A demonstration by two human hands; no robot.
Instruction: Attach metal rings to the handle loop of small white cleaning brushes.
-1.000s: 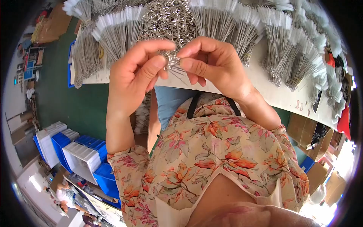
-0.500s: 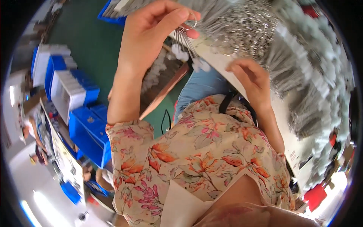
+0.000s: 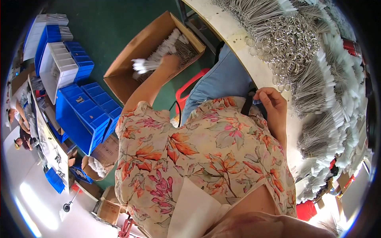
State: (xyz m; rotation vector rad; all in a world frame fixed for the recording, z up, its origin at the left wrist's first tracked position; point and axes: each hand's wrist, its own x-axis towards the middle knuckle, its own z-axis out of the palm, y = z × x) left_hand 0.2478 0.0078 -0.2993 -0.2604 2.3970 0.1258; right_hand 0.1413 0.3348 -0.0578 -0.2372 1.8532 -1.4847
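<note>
Here, the left hand (image 3: 170,61) reaches down into an open-topped cardboard carton (image 3: 119,85) on the green floor (image 3: 127,18), at the person's left. It lies over a mass of thin wire-stemmed brushes (image 3: 169,47) with white bristle ends; several of these ends point out to the left of the wrist. The fingers of this hand are blurred and partly hidden, so their spread, and whether they grip any brush, cannot be told. The right hand (image 3: 273,101) is raised at the near edge of the pale worktable (image 3: 228,25), just beside a black strap (image 3: 247,105) at the person's waist. Its fingers are curled, the forefinger close to the thumb, with only a narrow space between; whether something small is pinched there cannot be made out. On the table, beyond the right hand, lies a heap of shiny metal rings (image 3: 293,47), bordered by bundles of further white-tipped wire brushes (image 3: 311,85). A red seat (image 3: 193,79) shows between the carton and the blue trousers (image 3: 218,75). Blue crates (image 3: 81,111) stand farther left, near a white crate (image 3: 65,59).
</note>
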